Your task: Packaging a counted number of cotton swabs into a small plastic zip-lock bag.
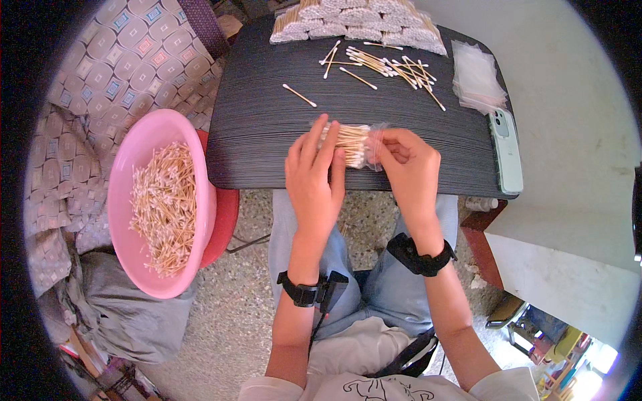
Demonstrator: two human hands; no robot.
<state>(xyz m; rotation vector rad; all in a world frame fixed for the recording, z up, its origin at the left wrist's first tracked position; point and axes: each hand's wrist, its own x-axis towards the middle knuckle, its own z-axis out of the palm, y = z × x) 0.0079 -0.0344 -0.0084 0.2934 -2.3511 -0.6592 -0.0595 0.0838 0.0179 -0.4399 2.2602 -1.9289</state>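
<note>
The worktop (254,73), dark with fine lines, spans the upper centre of the frame. A pink basin (164,289) stands at the left of the frame, filled with a loose heap of cotton swabs (164,210). A stack of filled packs (358,20) lies along the far edge of the worktop, at the top centre.

The left hand (313,180) is at the centre; its fingers are nearly straight, slightly spread, over the left end of the bag of swabs. Whether it grips the bag cannot be told. The right hand (411,170), right of centre, has its fingers curled and pinches the bag's clear film at the right end.

Flat clear bags (477,77) lie at the upper right, with a pale phone (506,154) just below. The bag of swabs (351,144) is at the centre, between both hands. Loose swabs (371,61) lie scattered at the upper centre.
</note>
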